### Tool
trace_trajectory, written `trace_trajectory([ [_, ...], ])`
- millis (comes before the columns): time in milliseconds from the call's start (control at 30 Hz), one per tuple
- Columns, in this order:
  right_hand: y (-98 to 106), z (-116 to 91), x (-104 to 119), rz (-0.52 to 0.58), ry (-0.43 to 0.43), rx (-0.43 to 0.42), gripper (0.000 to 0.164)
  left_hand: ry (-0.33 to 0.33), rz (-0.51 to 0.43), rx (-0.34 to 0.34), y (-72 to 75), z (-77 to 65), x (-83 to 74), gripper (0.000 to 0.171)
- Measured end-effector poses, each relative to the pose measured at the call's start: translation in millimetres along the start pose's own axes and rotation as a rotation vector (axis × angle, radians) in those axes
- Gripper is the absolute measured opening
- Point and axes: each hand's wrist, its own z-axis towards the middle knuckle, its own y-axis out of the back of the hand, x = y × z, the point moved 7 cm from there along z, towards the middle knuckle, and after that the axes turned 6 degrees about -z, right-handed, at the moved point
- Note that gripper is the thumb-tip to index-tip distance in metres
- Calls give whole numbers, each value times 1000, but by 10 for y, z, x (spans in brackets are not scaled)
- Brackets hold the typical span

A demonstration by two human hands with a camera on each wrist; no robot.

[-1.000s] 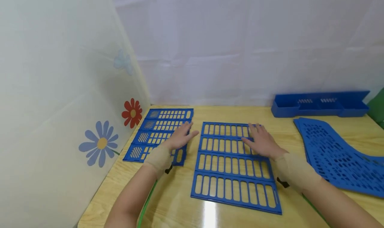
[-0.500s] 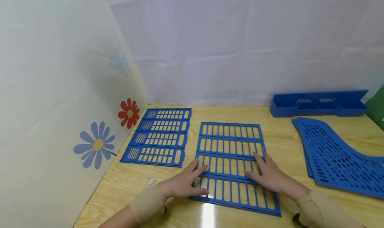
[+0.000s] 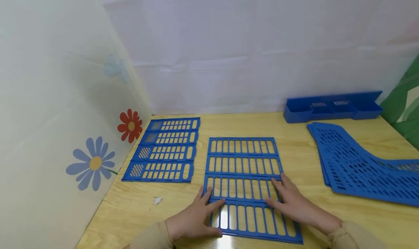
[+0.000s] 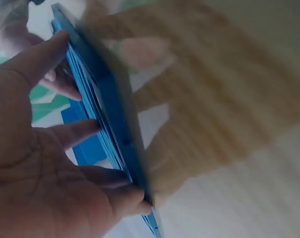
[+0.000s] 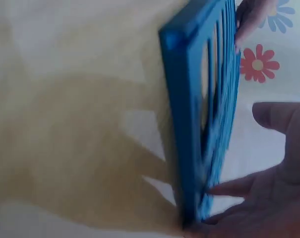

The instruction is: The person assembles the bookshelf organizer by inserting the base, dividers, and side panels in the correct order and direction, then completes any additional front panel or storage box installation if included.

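Note:
A blue slotted plastic panel [image 3: 242, 176] with several rows of long openings lies flat on the wooden table in the head view. At its near left corner, my left hand [image 3: 194, 220] has its fingers spread over the edge. My right hand [image 3: 296, 203] rests along the right edge, thumb and fingers apart and reaching over the slots. From the left wrist, the fingertips touch the panel's side [image 4: 107, 94]. In the right wrist view, fingertips meet the panel's edge [image 5: 182, 109] while the thumb stands off it.
A second blue panel [image 3: 163, 160] with smaller windows lies to the left. Perforated curved blue side panels [image 3: 356, 169] overlap at the right. Behind them stands a blue compartment tray [image 3: 298, 116]. A small white scrap [image 3: 158, 201] lies near my left hand. White cloth walls border the table.
Both hands have come back toward me from above the panels, down to the near part of the slotted panel. The head view has shifted slightly right.

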Motion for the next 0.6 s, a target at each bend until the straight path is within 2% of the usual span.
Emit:
trace_trajectory([
  [67, 113, -2, -8, -13, 15, -22, 88, 15, 58, -19, 9, -7, -37, 82],
  [167, 480, 38, -153, -28, 21, -131, 86, 17, 196, -29, 77, 39, -109, 91],
  [300, 1097, 170, -704, -109, -80, -281, 98, -39, 379, 6, 226, 231, -230, 108],
  [433, 1471, 250, -1365, -228, -224, -262, 116, -79, 425, 86, 330, 533, -294, 114],
  [533, 1581, 227, -1712, -292, -287, -187, 124, -85, 417, 124, 346, 764, -325, 113],
  [600, 1593, 201, -1867, -339, -321, -126, 125, -86, 402, 150, 307, 887, -335, 112],
])
